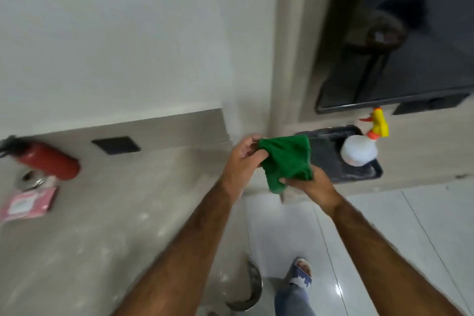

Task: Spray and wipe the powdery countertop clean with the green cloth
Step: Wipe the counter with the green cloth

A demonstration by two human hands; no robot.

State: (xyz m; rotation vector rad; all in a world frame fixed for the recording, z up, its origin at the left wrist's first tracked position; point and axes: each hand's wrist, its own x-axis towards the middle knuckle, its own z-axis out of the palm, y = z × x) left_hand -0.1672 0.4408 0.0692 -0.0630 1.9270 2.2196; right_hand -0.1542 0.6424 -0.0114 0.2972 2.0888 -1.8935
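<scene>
Between both hands, left hand and right hand pinching green cloth; spray bottle just beyond, nearer right; powdery countertop leftward.

You were facing a plain white wall with a grey strip along its base, a dark glass panel set in a beige frame on the right, and glossy white floor tiles catching the light below.
</scene>
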